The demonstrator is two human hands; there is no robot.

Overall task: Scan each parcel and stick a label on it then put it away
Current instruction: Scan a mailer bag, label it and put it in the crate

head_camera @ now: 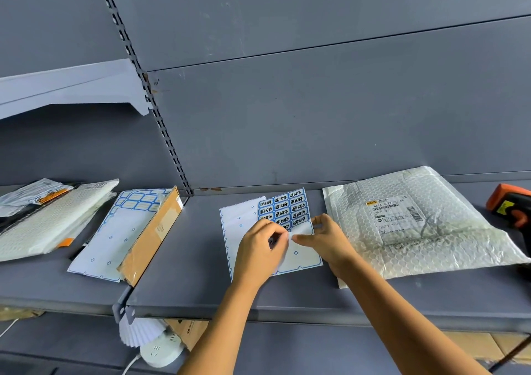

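The label (289, 235) is lifting off the label sheet (287, 210), pinched in the left grip (260, 248). The right grip (327, 238) is pinching the sheet just beside it. The sheet is lying on the shelf (186, 259), just left of the bubble-wrap parcel (416, 222), with the scanner (508, 205) beyond. Risk: a fast peel is likely tearing the label or curling it onto itself. A loosening hold is letting the sheet slide.
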